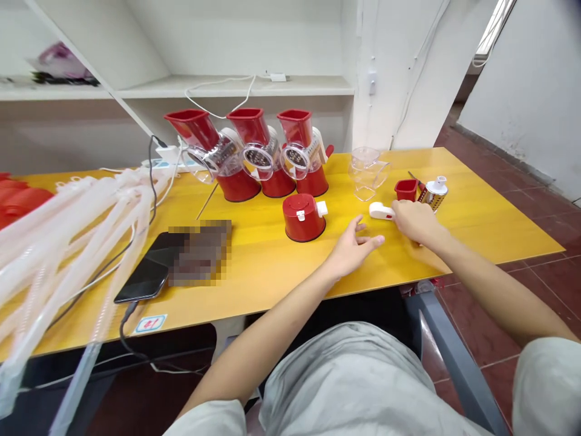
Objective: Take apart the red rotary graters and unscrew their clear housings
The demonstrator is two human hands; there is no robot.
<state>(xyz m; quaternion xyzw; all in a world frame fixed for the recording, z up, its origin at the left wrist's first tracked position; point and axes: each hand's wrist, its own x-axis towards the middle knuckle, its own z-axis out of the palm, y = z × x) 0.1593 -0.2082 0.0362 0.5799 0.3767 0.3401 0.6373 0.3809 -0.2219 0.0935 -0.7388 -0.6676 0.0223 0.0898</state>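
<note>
My left hand (351, 247) hovers over the table's front part with its fingers apart and nothing in them. To its left stands a red grater base (303, 218) with white fittings. My right hand (418, 223) is closed around one end of a white crank handle (380, 211) with a red mark; the gripped end is hidden by the fingers. Just beyond that hand are a small red hopper (405, 189) and a metal grater drum (434, 192) with a white end. A clear plastic grater housing (367, 172) stands behind the handle.
Three assembled red rotary graters (242, 157) line the back of the yellow table (258, 278). A black phone (152, 266) with a cable lies at left, beside a blurred-out patch. Long translucent plastic strips (86, 242) cover the left end. White shelving (236, 85) rises behind.
</note>
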